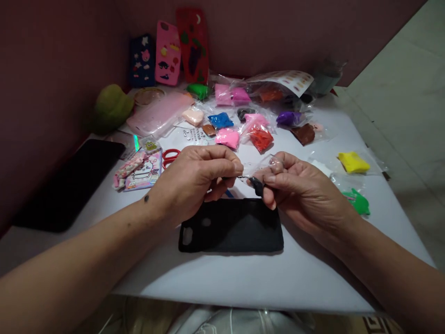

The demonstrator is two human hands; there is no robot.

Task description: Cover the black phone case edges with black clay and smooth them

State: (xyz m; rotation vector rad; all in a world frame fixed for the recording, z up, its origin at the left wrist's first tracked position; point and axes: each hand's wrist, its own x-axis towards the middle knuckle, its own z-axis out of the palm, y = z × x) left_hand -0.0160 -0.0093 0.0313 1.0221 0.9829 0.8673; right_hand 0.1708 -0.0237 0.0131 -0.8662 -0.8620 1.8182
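Above the table, my left hand (205, 171) is closed, thumb and forefinger pinching the end of a thin dark strand. The strand runs to a small lump of black clay (256, 186) at the fingertips of my right hand (306, 188). Closed as well, my right hand grips that lump together with a clear plastic bag (268, 163). What the curled fingers of the left hand may hide I cannot tell. A black phone case (239, 227) lies flat on the white table (222, 278) just below both hands.
Several bagged clay pieces, including yellow (353, 162) and blue (221, 120) ones, lie across the back and right. Red-handled scissors (170, 157) sit behind my left wrist. A dark phone-like slab (71, 185) rests left. Decorated cases (168, 53) lean on the wall.
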